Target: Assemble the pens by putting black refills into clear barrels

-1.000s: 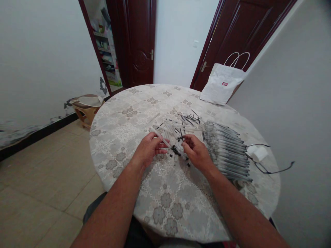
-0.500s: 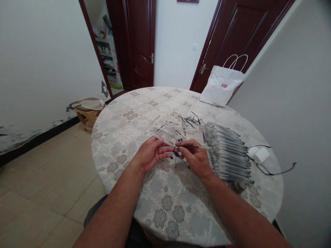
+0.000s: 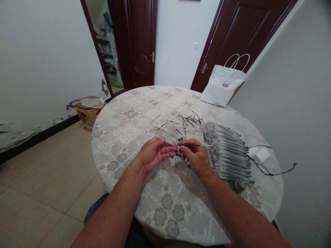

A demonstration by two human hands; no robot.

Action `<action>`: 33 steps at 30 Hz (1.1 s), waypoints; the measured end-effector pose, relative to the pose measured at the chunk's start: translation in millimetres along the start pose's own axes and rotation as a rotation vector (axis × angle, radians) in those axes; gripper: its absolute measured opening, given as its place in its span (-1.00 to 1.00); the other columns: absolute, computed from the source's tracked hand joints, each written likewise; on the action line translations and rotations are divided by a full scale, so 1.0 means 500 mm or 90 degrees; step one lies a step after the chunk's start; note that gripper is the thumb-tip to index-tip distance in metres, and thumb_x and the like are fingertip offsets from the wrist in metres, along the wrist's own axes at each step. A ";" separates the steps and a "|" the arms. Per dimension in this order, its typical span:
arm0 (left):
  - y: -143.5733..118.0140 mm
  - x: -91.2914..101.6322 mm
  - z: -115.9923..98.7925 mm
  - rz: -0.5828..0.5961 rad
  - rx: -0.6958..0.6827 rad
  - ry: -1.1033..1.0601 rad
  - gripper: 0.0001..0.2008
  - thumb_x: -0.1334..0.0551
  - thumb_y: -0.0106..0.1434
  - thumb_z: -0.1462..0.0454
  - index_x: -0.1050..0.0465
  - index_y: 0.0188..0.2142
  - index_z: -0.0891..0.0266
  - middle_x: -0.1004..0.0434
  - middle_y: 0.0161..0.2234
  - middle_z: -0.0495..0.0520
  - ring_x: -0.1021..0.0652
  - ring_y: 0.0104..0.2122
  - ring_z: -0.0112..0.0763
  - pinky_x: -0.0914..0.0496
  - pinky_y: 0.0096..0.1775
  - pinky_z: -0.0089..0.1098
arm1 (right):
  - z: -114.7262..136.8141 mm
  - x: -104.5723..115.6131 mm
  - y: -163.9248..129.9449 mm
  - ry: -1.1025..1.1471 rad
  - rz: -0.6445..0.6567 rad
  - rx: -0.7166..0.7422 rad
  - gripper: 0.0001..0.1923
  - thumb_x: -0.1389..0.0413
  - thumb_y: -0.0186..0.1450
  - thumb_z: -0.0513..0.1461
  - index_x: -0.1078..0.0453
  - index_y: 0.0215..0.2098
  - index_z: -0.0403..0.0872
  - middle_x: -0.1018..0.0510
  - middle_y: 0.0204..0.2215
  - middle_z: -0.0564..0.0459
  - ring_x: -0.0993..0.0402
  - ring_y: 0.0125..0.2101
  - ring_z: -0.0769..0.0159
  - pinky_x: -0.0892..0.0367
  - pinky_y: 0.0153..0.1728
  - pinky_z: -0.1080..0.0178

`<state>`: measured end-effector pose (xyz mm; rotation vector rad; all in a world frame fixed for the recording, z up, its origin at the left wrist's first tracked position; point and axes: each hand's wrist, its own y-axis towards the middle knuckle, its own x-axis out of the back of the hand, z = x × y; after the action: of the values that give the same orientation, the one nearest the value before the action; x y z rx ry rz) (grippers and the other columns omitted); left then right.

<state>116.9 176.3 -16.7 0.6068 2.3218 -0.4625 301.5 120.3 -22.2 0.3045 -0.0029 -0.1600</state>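
Observation:
Over the near middle of the table, my left hand (image 3: 152, 155) pinches a whitish translucent pen barrel (image 3: 169, 142) between thumb and fingers, its other fingers stretched out below. My right hand (image 3: 198, 158) is closed on a thin dark pen refill (image 3: 191, 145) with a pale end pointing right. The barrel's right end and the refill's left end meet between my fingertips; I cannot tell whether one sits inside the other. Beyond my hands lies a loose heap of pale barrels (image 3: 169, 130), with dark refills (image 3: 191, 120) behind it. Small black parts lie partly hidden under my fingers.
A stack of grey pens (image 3: 231, 151) lies to the right of my right hand. Farther right are eyeglasses (image 3: 269, 172) and a white object (image 3: 261, 155). A white paper bag (image 3: 222, 84) stands at the back of the round table (image 3: 160, 213). A stool (image 3: 89, 110) is at left.
Both hands have shifted very slightly to the right, still holding the barrel and the refill end to end. The view has tilted a little; the things on the table look the same.

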 end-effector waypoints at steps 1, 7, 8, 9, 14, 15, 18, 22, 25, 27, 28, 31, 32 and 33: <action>0.000 0.000 0.000 0.005 0.003 -0.005 -0.93 -0.22 0.36 0.33 -0.33 -0.23 0.29 -0.66 -0.23 0.35 -0.71 -0.23 -0.08 -0.61 -0.22 -0.19 | 0.001 -0.001 -0.001 0.007 -0.001 0.005 -0.84 -0.31 0.27 -0.16 -0.52 -0.22 -0.03 -0.68 -0.30 0.02 -0.59 -0.45 0.33 -0.41 -0.58 0.35; 0.001 -0.001 0.000 -0.008 0.019 -0.040 -0.91 -0.20 0.37 0.33 -0.37 -0.27 0.33 -0.67 -0.27 0.34 -0.71 -0.24 -0.08 -0.61 -0.21 -0.18 | 0.008 -0.005 -0.009 0.015 -0.013 0.038 -0.86 -0.30 0.28 -0.19 -0.51 -0.21 -0.04 -0.67 -0.21 -0.01 -0.59 -0.46 0.36 -0.41 -0.58 0.36; 0.001 -0.001 -0.001 -0.011 0.020 -0.044 -0.91 -0.20 0.38 0.33 -0.38 -0.27 0.33 -0.67 -0.26 0.35 -0.71 -0.24 -0.08 -0.61 -0.21 -0.18 | 0.008 -0.005 -0.009 0.012 -0.013 0.041 -0.86 -0.30 0.29 -0.19 -0.51 -0.21 -0.04 -0.66 -0.21 -0.01 -0.59 -0.46 0.36 -0.41 -0.58 0.36; 0.000 -0.002 -0.001 -0.012 0.020 -0.047 -0.91 -0.19 0.38 0.33 -0.38 -0.27 0.33 -0.67 -0.26 0.35 -0.71 -0.24 -0.08 -0.61 -0.22 -0.18 | 0.008 -0.005 -0.010 0.010 -0.014 0.045 -0.87 -0.30 0.29 -0.19 -0.51 -0.21 -0.04 -0.66 -0.21 -0.01 -0.59 -0.46 0.36 -0.41 -0.59 0.36; -0.001 -0.004 -0.001 0.003 0.018 -0.055 -0.90 -0.21 0.37 0.33 -0.37 -0.30 0.32 -0.67 -0.28 0.33 -0.71 -0.24 -0.07 -0.61 -0.20 -0.18 | 0.001 -0.003 -0.009 0.002 -0.022 0.066 -0.88 -0.29 0.31 -0.20 -0.50 -0.20 -0.03 -0.63 -0.18 0.01 -0.58 -0.46 0.37 -0.41 -0.59 0.36; -0.001 -0.004 0.001 0.009 0.014 -0.055 -0.91 -0.22 0.36 0.32 -0.36 -0.29 0.32 -0.67 -0.28 0.33 -0.71 -0.23 -0.07 -0.61 -0.19 -0.17 | 0.000 -0.003 -0.009 -0.005 -0.017 0.069 -0.88 -0.28 0.31 -0.20 -0.50 -0.20 -0.02 -0.62 -0.17 0.01 -0.58 -0.46 0.37 -0.41 -0.58 0.36; 0.001 -0.003 0.006 0.018 0.006 -0.046 -0.92 -0.23 0.35 0.32 -0.36 -0.26 0.31 -0.66 -0.26 0.34 -0.70 -0.22 -0.06 -0.60 -0.16 -0.13 | -0.001 -0.002 -0.010 -0.050 0.006 0.094 -0.91 -0.27 0.32 -0.20 -0.52 -0.20 -0.01 -0.59 -0.15 0.02 -0.56 -0.45 0.39 -0.42 -0.54 0.34; 0.002 -0.007 0.010 -0.002 0.005 -0.041 -0.92 -0.23 0.35 0.33 -0.34 -0.24 0.30 -0.66 -0.26 0.33 -0.71 -0.25 -0.09 -0.60 -0.18 -0.14 | 0.001 0.003 -0.009 -0.121 0.030 0.101 -0.90 -0.26 0.33 -0.19 -0.55 -0.18 0.00 -0.57 -0.13 0.01 -0.52 -0.42 0.40 -0.46 -0.44 0.31; 0.002 -0.010 0.009 -0.031 -0.017 -0.047 -0.93 -0.22 0.35 0.36 -0.32 -0.26 0.29 -0.65 -0.30 0.29 -0.71 -0.25 -0.11 -0.60 -0.16 -0.14 | 0.000 0.011 -0.006 -0.086 0.049 0.018 -0.75 -0.29 0.29 -0.14 -0.52 -0.07 0.01 -0.59 -0.15 0.00 -0.50 -0.43 0.38 -0.41 -0.51 0.33; 0.003 -0.012 0.008 -0.052 -0.026 -0.045 -0.92 -0.22 0.34 0.38 -0.30 -0.27 0.28 -0.64 -0.31 0.29 -0.70 -0.22 -0.08 -0.60 -0.16 -0.14 | -0.001 0.016 -0.004 -0.009 0.027 -0.009 -0.68 -0.29 0.28 -0.12 -0.47 -0.02 0.02 -0.59 -0.13 0.00 -0.50 -0.45 0.38 -0.39 -0.56 0.34; 0.003 -0.013 0.008 -0.060 -0.028 -0.042 -0.91 -0.21 0.34 0.38 -0.29 -0.28 0.28 -0.64 -0.30 0.29 -0.70 -0.21 -0.06 -0.61 -0.17 -0.14 | -0.001 0.018 -0.003 0.036 0.007 -0.007 -0.68 -0.28 0.29 -0.10 -0.45 -0.02 0.02 -0.58 -0.12 -0.01 -0.49 -0.45 0.37 -0.39 -0.57 0.33; 0.003 -0.016 0.006 -0.078 -0.039 -0.038 -0.88 -0.22 0.34 0.37 -0.27 -0.30 0.27 -0.64 -0.30 0.27 -0.70 -0.20 -0.05 -0.61 -0.16 -0.12 | 0.001 0.024 0.001 0.131 -0.065 0.016 -0.71 -0.18 0.35 -0.03 -0.43 -0.05 0.00 -0.56 -0.15 -0.01 -0.48 -0.47 0.38 -0.36 -0.60 0.33; 0.003 -0.017 0.005 -0.080 -0.042 -0.035 -0.87 -0.23 0.34 0.37 -0.26 -0.30 0.26 -0.64 -0.30 0.27 -0.70 -0.20 -0.05 -0.61 -0.16 -0.11 | 0.001 0.025 0.002 0.136 -0.090 0.019 -0.71 -0.15 0.37 -0.01 -0.43 -0.08 -0.01 -0.56 -0.19 0.00 -0.47 -0.49 0.39 -0.35 -0.60 0.33; 0.002 -0.018 0.005 -0.080 -0.045 -0.032 -0.87 -0.24 0.34 0.36 -0.27 -0.29 0.26 -0.64 -0.29 0.26 -0.70 -0.20 -0.05 -0.61 -0.16 -0.11 | 0.001 0.025 0.003 0.127 -0.110 0.017 -0.71 -0.12 0.39 0.01 -0.43 -0.10 -0.01 -0.56 -0.22 0.01 -0.46 -0.50 0.40 -0.34 -0.60 0.33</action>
<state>124.6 173.4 -12.6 0.4130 2.3268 -0.4454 313.9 119.5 -21.6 0.3461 0.2195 -0.3007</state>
